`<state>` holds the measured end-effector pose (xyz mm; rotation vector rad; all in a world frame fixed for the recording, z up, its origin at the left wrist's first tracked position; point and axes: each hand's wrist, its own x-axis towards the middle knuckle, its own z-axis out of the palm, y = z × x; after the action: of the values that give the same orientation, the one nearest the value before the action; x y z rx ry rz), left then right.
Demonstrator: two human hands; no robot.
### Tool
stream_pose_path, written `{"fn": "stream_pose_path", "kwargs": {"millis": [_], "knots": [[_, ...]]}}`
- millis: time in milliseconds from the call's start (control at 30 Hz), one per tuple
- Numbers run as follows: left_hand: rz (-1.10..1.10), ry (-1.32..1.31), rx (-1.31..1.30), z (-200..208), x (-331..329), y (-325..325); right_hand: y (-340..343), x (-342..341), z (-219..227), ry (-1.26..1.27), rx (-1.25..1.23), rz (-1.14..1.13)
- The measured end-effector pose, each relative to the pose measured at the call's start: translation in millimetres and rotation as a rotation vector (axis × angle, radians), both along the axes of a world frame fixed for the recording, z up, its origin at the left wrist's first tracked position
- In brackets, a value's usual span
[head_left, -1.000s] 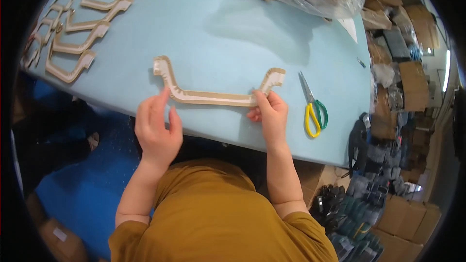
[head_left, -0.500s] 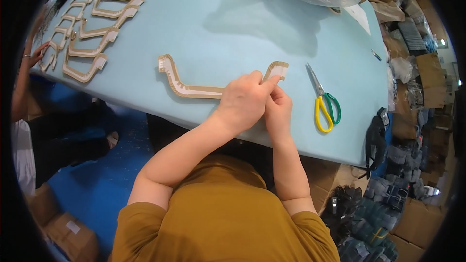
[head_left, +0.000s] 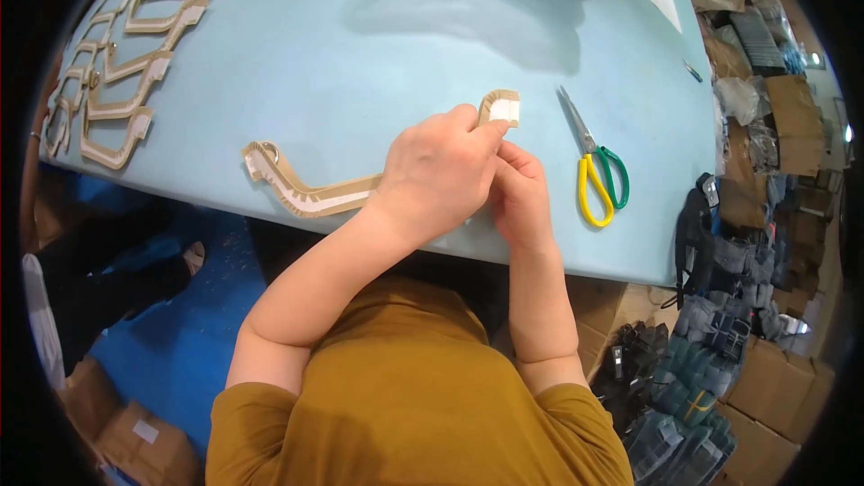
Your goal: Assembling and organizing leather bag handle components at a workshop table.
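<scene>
On table: 1 strip, 2 hands.

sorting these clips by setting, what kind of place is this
Probably a small workshop or factory assembly bench. Both hands, left hand and right hand, press on a tan curved strip piece on a blue worktable; many identical pieces lie in rows, with scissors and cardboard boxes nearby.

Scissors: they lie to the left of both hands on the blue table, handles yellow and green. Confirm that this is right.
Not quite. In the head view the scissors lie to the right of both hands, the left hand and right hand, on the blue table. The handles are yellow and green.
</scene>
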<state>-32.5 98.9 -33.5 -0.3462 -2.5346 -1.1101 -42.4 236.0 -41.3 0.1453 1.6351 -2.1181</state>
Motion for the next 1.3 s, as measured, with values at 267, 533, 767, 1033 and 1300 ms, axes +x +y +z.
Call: {"fn": "stream_pose_path", "kwargs": {"millis": [267,533,767,1033,1300], "knots": [[-0.023,0.019,0.005,-5.9,-12.0,5.0,3.1,-4.3,1.7,-0.058,-0.05,-0.042],[-0.017,0.263,0.032,-3.8,-9.2,-4.2,0.7,-9.5,-10.0,-0.063,-0.108,-0.018],[-0.309,-0.209,0.509,-7.4,82.0,-25.5,6.1,0.5,-4.4,-0.023,0.001,-0.158],[-0.271,-1.173,1.711,-19.3,99.0,-58.9,6.6,-7.0,-4.1,-0.018,-0.101,-0.077],[-0.117,-0.92,1.844,-25.1,79.4,-61.0,0.5,-2.3,-2.2,0.036,0.038,-0.061]]}}
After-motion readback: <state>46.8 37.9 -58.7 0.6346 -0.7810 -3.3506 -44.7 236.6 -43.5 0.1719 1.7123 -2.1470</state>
